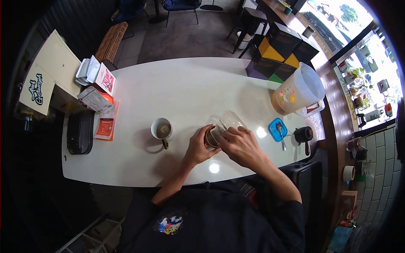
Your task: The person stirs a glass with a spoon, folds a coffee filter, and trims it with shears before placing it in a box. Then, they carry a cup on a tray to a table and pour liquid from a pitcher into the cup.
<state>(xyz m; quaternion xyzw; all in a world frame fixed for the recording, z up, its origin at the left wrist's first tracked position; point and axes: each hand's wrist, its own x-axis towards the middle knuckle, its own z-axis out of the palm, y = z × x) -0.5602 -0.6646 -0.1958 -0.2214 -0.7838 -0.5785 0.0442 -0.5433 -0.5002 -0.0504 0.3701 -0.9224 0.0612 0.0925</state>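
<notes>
Near the middle of the white table, my left hand (200,146) is wrapped round a small cup with brown contents (210,138). My right hand (239,145) is closed on a clear plastic container (230,120), which is tilted at the cup's rim. My right fingers partly hide where the two meet. To the left of my hands stands a mug (162,129) with a light brown drink in it, its handle toward me.
On the right are a plastic pitcher (298,90), a blue tray (274,125) with a spoon (280,133), and a dark portafilter (303,134). Boxes (270,59) stand at the back right. Packets (106,122) and a black tray (80,133) lie at the left.
</notes>
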